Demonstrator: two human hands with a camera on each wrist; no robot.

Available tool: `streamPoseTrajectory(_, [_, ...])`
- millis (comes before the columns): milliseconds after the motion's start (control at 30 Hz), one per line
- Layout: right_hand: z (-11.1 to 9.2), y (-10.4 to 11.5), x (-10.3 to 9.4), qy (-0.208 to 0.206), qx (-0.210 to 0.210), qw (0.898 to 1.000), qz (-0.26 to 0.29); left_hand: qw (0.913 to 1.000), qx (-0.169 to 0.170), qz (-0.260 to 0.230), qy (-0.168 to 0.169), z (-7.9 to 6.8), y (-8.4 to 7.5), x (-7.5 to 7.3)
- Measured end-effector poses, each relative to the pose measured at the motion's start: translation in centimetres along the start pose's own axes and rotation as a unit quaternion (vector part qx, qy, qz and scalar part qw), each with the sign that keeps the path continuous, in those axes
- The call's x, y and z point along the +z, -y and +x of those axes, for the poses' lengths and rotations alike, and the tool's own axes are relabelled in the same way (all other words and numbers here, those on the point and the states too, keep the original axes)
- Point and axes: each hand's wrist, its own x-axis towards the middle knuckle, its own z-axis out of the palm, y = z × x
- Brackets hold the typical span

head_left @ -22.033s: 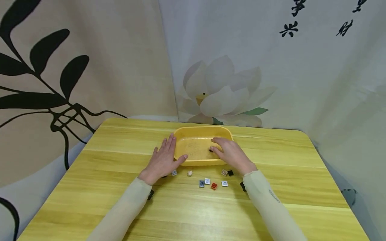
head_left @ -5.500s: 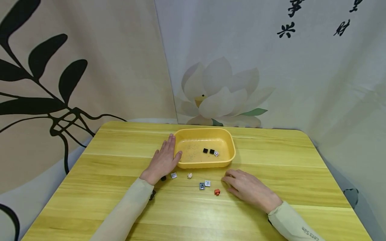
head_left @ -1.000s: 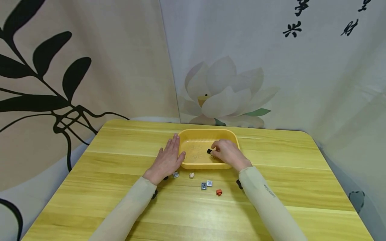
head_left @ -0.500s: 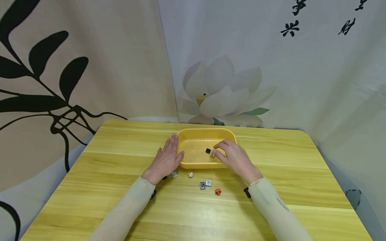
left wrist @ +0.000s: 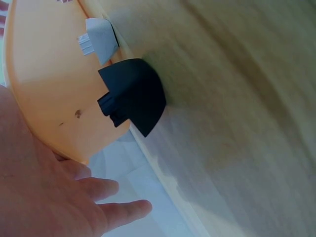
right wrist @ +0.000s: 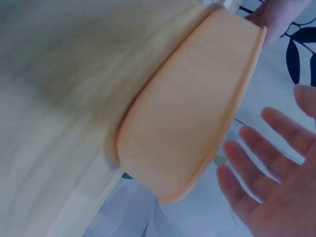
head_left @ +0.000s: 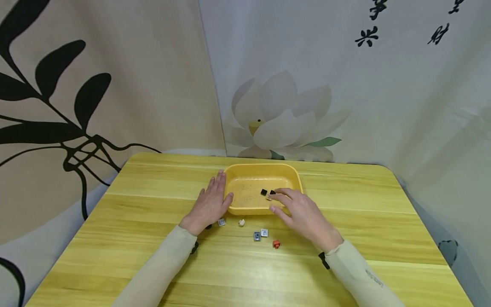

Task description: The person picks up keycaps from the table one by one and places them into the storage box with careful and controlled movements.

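Against the left wall of a yellow plastic tray [head_left: 251, 211] rests my left hand [head_left: 207, 207], its fingers straight. My right hand [head_left: 308, 219] hovers over the tray's front right rim, fingers spread and holding nothing. Inside the tray lie a black keycap [head_left: 264, 192], a second black one [head_left: 272, 192] partly covered by my right fingertips, and a pale keycap [head_left: 268, 197]. In the left wrist view a black keycap [left wrist: 136, 91] and a grey-white keycap [left wrist: 102, 39] show their stems near the tray wall [left wrist: 49, 84]. The right wrist view shows my right palm [right wrist: 289, 182] beside the tray.
On the wooden table [head_left: 345, 256] in front of the tray lie a cream keycap [head_left: 241, 222], a blue-grey keycap [head_left: 257, 236], a white keycap [head_left: 264, 233] and a red keycap [head_left: 276, 244]. A printed curtain [head_left: 153, 85] hangs behind the table.
Since 22 seconds ago several keycaps have left the table and lie in the tray. Over the last second my right hand has spread its fingers and drawn back towards the front right. My left hand stays.
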Motion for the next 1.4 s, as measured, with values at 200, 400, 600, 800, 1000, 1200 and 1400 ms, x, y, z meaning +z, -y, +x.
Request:
streamPoseTrajectory(200, [-1.7, 0.1, 0.5, -0.011, -0.036, 0.999, -0.001, 1.0, -0.001, -0.001, -0.003, 0.0, 0.0, 0.0])
streamPoseTrajectory(400, [-3.1, 0.1, 0.9, -0.011, -0.087, 0.996, -0.012, 1.0, 0.002, -0.001, -0.007, 0.0, 0.1, 0.1])
streamPoseTrajectory(600, [-4.2, 0.2, 1.2, 0.006, -0.118, 0.993, -0.011, 1.0, 0.0, -0.003, -0.004, 0.0, 0.0, 0.1])
streamPoseTrajectory(800, [-5.1, 0.2, 1.5, 0.007, -0.157, 0.987, -0.015, 1.0, -0.002, -0.002, 0.0, 0.0, 0.0, 0.1])
streamPoseTrajectory(1000, [-5.8, 0.7, 1.7, 0.076, -0.174, 0.981, -0.039, 1.0, 0.0, -0.002, -0.003, 0.0, 0.0, 0.0])
streamPoseTrajectory(1200, [-6.4, 1.2, 1.8, 0.146, -0.165, 0.974, -0.054, 1.0, 0.002, -0.005, -0.004, -0.1, 0.0, 0.0])
streamPoseTrajectory(1400, [-6.7, 1.3, 2.0, 0.16, -0.166, 0.972, -0.051, 1.0, 0.002, -0.006, -0.004, -0.1, 0.0, 0.1])
